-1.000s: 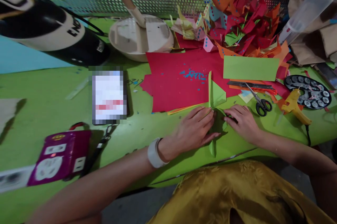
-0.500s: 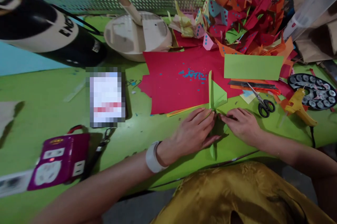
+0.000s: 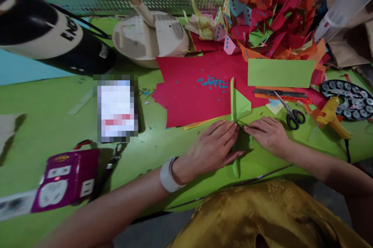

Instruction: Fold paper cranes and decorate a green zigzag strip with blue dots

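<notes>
Left hand (image 3: pixel 217 143) lies flat over the folded green paper (image 3: pixel 243 105); right hand (image 3: pixel 269 135) just beside, can't tell if pinching. Probably light, easily creased, so hold the folds.

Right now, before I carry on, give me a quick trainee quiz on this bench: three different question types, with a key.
1. What does the left hand touch?
A. a phone
B. the folded green paper
C. a water bottle
2. True or false: the scissors lie between the right hand and the glue gun.
3. Fill in: small blue bits lie scattered on a ____ sheet.

Key: 1. B; 2. True; 3. red
</notes>
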Action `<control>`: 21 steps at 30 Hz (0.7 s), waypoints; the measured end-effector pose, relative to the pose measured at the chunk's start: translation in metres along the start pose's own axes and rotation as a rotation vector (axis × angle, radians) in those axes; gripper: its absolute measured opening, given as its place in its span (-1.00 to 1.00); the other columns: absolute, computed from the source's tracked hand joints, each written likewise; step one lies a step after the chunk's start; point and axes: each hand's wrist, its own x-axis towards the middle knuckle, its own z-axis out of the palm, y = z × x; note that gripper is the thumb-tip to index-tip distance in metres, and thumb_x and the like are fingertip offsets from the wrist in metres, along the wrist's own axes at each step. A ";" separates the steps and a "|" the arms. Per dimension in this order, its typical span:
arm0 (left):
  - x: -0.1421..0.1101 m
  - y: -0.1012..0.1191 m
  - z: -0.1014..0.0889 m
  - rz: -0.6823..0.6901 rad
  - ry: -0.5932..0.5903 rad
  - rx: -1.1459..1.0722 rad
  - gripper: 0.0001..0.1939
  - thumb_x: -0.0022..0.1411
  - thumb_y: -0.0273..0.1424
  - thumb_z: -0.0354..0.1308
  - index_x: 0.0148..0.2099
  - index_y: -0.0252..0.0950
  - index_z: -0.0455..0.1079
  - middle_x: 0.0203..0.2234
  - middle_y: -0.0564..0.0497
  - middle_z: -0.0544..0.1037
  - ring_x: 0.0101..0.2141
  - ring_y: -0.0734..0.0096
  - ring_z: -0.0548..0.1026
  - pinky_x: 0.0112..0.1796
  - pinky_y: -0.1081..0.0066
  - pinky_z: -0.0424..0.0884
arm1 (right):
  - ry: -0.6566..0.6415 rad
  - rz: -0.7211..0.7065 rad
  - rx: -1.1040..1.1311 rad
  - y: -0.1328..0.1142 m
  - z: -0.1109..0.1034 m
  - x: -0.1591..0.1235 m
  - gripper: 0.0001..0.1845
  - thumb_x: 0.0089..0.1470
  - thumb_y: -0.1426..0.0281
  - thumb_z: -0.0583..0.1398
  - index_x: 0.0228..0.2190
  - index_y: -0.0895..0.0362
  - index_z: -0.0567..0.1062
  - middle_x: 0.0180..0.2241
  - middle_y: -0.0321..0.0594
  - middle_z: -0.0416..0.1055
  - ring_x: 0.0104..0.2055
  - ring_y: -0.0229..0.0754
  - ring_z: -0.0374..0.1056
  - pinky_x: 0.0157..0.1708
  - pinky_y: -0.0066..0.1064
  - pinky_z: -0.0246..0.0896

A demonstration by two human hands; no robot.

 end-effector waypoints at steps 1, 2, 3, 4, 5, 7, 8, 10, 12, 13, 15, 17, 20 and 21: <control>0.000 0.000 0.000 -0.008 -0.002 -0.019 -0.50 0.42 -0.15 -0.02 0.10 -0.47 0.43 -0.05 -0.27 0.59 0.01 0.06 0.52 0.06 0.14 0.43 | -0.007 0.002 0.003 0.000 0.000 0.000 -0.68 0.31 0.49 0.05 -0.11 0.05 0.58 -0.27 -0.22 0.54 -0.26 -0.17 0.36 -0.27 -0.29 0.20; 0.000 0.000 0.001 -0.015 -0.002 -0.034 -0.50 0.41 -0.14 -0.02 0.12 -0.46 0.42 -0.04 -0.27 0.59 0.01 0.06 0.52 0.07 0.13 0.43 | -0.014 0.004 0.005 0.000 -0.001 0.001 -0.69 0.31 0.49 0.05 -0.12 0.05 0.58 -0.27 -0.21 0.54 -0.26 -0.16 0.36 -0.27 -0.29 0.19; 0.000 0.000 0.001 -0.017 -0.001 -0.041 -0.50 0.41 -0.14 -0.01 0.12 -0.46 0.42 -0.04 -0.28 0.59 0.01 0.05 0.52 0.07 0.12 0.43 | -0.015 0.000 0.004 0.001 -0.001 0.001 -0.69 0.31 0.50 0.06 -0.13 0.05 0.58 -0.28 -0.20 0.53 -0.25 -0.16 0.35 -0.26 -0.29 0.19; 0.000 0.000 0.001 -0.014 0.002 -0.037 -0.50 0.41 -0.14 -0.01 0.11 -0.46 0.42 -0.05 -0.28 0.59 0.01 0.05 0.52 0.07 0.12 0.43 | -0.009 -0.014 0.000 0.001 -0.001 0.002 -0.69 0.30 0.51 0.06 -0.14 0.07 0.58 -0.27 -0.19 0.53 -0.25 -0.15 0.35 -0.27 -0.29 0.19; 0.000 0.000 0.001 -0.008 0.006 -0.025 -0.50 0.41 -0.14 -0.02 0.09 -0.47 0.44 -0.06 -0.28 0.60 0.00 0.05 0.52 0.06 0.13 0.43 | 0.002 -0.037 -0.004 0.002 -0.002 0.002 -0.69 0.29 0.52 0.05 -0.15 0.08 0.58 -0.27 -0.18 0.53 -0.24 -0.15 0.34 -0.27 -0.28 0.19; 0.001 0.000 0.001 0.007 0.017 0.008 -0.50 0.42 -0.14 -0.04 0.04 -0.49 0.47 -0.08 -0.28 0.61 -0.02 0.07 0.54 0.05 0.15 0.45 | 0.025 -0.086 -0.013 0.004 -0.003 0.003 -0.70 0.28 0.54 0.05 -0.17 0.11 0.57 -0.25 -0.17 0.53 -0.24 -0.14 0.33 -0.28 -0.28 0.19; 0.001 0.000 0.000 0.011 0.020 0.021 -0.50 0.43 -0.15 -0.05 0.02 -0.49 0.48 -0.10 -0.28 0.61 -0.03 0.07 0.55 0.04 0.16 0.45 | 0.032 -0.103 -0.018 0.004 -0.003 0.004 -0.70 0.28 0.54 0.05 -0.17 0.12 0.57 -0.25 -0.17 0.53 -0.23 -0.14 0.33 -0.28 -0.29 0.19; 0.001 0.001 0.001 0.009 0.018 0.027 -0.51 0.43 -0.15 -0.05 0.01 -0.47 0.48 -0.10 -0.27 0.62 -0.03 0.08 0.55 0.04 0.16 0.45 | 0.017 -0.126 -0.030 0.006 -0.004 0.004 -0.71 0.28 0.54 0.05 -0.18 0.12 0.57 -0.24 -0.18 0.53 -0.23 -0.15 0.33 -0.27 -0.29 0.19; 0.000 0.001 0.001 -0.004 0.008 0.006 -0.52 0.42 -0.15 -0.04 0.04 -0.46 0.47 -0.08 -0.27 0.61 -0.02 0.07 0.54 0.04 0.14 0.45 | -0.017 -0.136 -0.041 0.007 -0.004 0.004 -0.70 0.28 0.55 0.05 -0.17 0.11 0.56 -0.22 -0.18 0.53 -0.22 -0.15 0.33 -0.25 -0.29 0.19; 0.000 0.001 0.002 -0.012 0.003 -0.009 -0.52 0.42 -0.15 -0.02 0.06 -0.45 0.46 -0.07 -0.27 0.60 -0.01 0.06 0.54 0.05 0.13 0.44 | -0.036 -0.136 -0.041 0.007 -0.004 0.004 -0.70 0.28 0.55 0.05 -0.16 0.10 0.56 -0.22 -0.19 0.53 -0.21 -0.15 0.33 -0.25 -0.29 0.18; -0.001 0.001 0.002 -0.026 -0.004 -0.035 -0.53 0.41 -0.15 0.00 0.08 -0.44 0.45 -0.05 -0.28 0.59 0.00 0.05 0.52 0.06 0.12 0.42 | -0.062 -0.123 -0.026 0.007 -0.004 0.005 -0.71 0.27 0.55 0.06 -0.16 0.10 0.55 -0.21 -0.18 0.52 -0.21 -0.15 0.34 -0.24 -0.29 0.18; -0.002 0.001 0.003 -0.032 -0.005 -0.047 -0.53 0.39 -0.16 0.03 0.10 -0.44 0.44 -0.05 -0.27 0.59 0.01 0.05 0.52 0.08 0.13 0.41 | -0.063 -0.103 0.001 0.006 -0.004 0.005 -0.71 0.27 0.55 0.06 -0.16 0.10 0.56 -0.22 -0.18 0.52 -0.21 -0.16 0.33 -0.23 -0.29 0.18; -0.001 0.001 0.002 -0.024 -0.002 -0.041 -0.53 0.39 -0.16 0.04 0.08 -0.45 0.46 -0.06 -0.27 0.59 0.01 0.05 0.51 0.09 0.13 0.40 | -0.064 -0.085 0.022 0.006 -0.005 0.006 -0.71 0.28 0.53 0.06 -0.18 0.10 0.56 -0.24 -0.18 0.51 -0.22 -0.16 0.32 -0.24 -0.29 0.19; -0.001 0.001 0.002 -0.022 -0.004 -0.036 -0.54 0.39 -0.16 0.03 0.07 -0.44 0.46 -0.07 -0.26 0.60 0.01 0.05 0.51 0.08 0.13 0.40 | -0.072 -0.087 0.025 0.006 -0.007 0.007 -0.72 0.28 0.52 0.06 -0.18 0.10 0.57 -0.24 -0.18 0.51 -0.23 -0.16 0.32 -0.25 -0.29 0.18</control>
